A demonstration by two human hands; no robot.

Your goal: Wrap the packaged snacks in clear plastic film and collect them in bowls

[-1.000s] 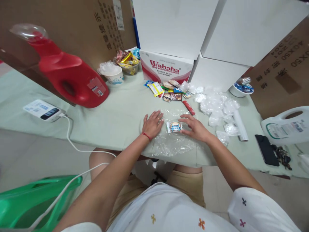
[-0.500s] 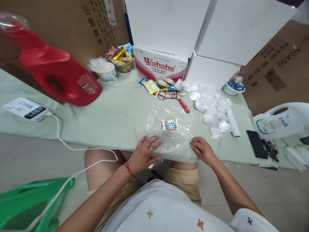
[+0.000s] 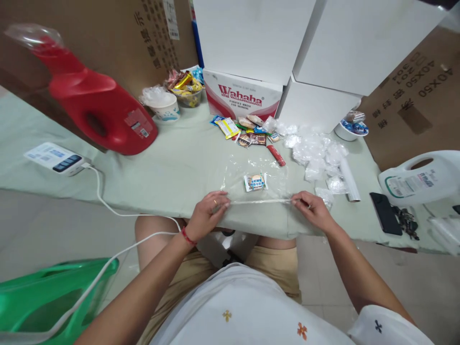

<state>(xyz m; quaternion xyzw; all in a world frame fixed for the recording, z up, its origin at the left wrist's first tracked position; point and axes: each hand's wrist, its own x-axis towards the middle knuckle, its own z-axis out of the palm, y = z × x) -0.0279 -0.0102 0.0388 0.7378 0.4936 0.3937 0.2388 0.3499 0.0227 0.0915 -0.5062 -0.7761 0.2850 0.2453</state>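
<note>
A sheet of clear plastic wrap [image 3: 233, 175] lies on the pale green cloth, and a small wrapped snack [image 3: 255, 182] with blue print rests on it. My left hand [image 3: 210, 209] pinches the near left corner of the wrap. At the near right corner, my right hand [image 3: 312, 209] pinches the same sheet. Between the hands the near edge is drawn into a taut, straight line just in front of the snack. A red stick-shaped packet [image 3: 276, 155] lies beyond the wrap, beside a pile of assorted wrapped snacks [image 3: 247, 129].
Clear-wrapped bundles [image 3: 312, 153] and a roll of plastic wrap [image 3: 349, 179] lie at right, with a white jug [image 3: 419, 179] and phone [image 3: 385, 214] farther out. A red jug [image 3: 104, 112] and white power bank [image 3: 53, 158] occupy the left. White boxes [image 3: 255, 38] stand behind.
My left hand has gone from lying spread on the wrap to pinching its corner. Both hands have raised the near edge and pulled it tight toward the snack.
</note>
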